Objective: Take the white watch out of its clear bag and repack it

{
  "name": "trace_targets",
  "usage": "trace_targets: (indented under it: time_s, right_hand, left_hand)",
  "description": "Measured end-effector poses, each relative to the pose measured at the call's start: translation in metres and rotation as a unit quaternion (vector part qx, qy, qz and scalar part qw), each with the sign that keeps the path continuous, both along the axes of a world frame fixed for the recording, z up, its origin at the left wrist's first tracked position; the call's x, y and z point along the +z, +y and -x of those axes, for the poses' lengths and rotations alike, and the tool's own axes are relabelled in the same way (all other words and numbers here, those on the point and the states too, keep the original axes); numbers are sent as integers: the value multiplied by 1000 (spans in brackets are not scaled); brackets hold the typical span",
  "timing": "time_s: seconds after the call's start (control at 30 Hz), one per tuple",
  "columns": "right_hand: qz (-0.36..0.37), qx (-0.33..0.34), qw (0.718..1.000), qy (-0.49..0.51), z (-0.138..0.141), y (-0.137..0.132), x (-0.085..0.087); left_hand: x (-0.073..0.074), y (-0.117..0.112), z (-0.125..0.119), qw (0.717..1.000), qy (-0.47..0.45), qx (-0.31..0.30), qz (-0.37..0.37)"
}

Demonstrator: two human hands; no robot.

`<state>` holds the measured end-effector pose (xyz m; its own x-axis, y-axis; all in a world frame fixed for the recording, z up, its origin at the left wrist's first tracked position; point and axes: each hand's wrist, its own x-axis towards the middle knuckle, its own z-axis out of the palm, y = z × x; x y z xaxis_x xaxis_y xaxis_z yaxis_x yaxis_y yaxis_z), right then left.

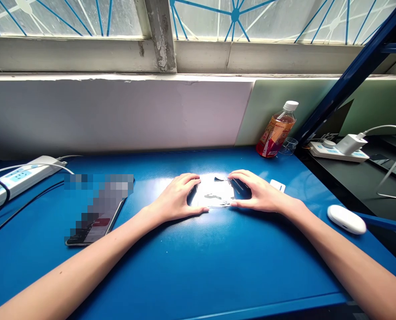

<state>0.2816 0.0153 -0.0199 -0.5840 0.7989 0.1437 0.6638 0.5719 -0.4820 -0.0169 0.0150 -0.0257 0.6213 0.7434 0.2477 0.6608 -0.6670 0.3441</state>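
Note:
A shiny, glare-whitened flat packet (214, 194) lies on the blue table in front of me; glare hides what it is made of and what is in it. My left hand (181, 195) grips its left end, thumb along the near edge and fingers at the far edge. On the opposite end my right hand (254, 191) holds it the same way, fingertips at the far corner and thumb at the near one. A small dark patch shows by the right fingertips. Just behind my right hand is a small white card-like piece (278, 186), partly covered.
A phone (101, 218), partly pixelated, lies left of my hands on the blue table (198, 266). White power strips (27, 178) with cables sit far left and right. A drink bottle (277, 131) stands against the wall beside a clear cup (288, 146). A white mouse (346, 219) is at right.

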Motion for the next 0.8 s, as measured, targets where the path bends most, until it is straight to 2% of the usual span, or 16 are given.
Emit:
trace_targets:
  time_s: [0.37,0.63,0.8]
  right_hand:
    - [22,-1,1000,-1,1,-1,4]
    - [11,5,1000,-1,1,-1,4]
    - [1,7,1000,10,1,-1,2]
  left_hand:
    - [1,-1,-1,1000,0,1,12]
    - [-1,-1,0,1000,-1,1,8]
    - [0,-3,1,999,-23,-23,8]
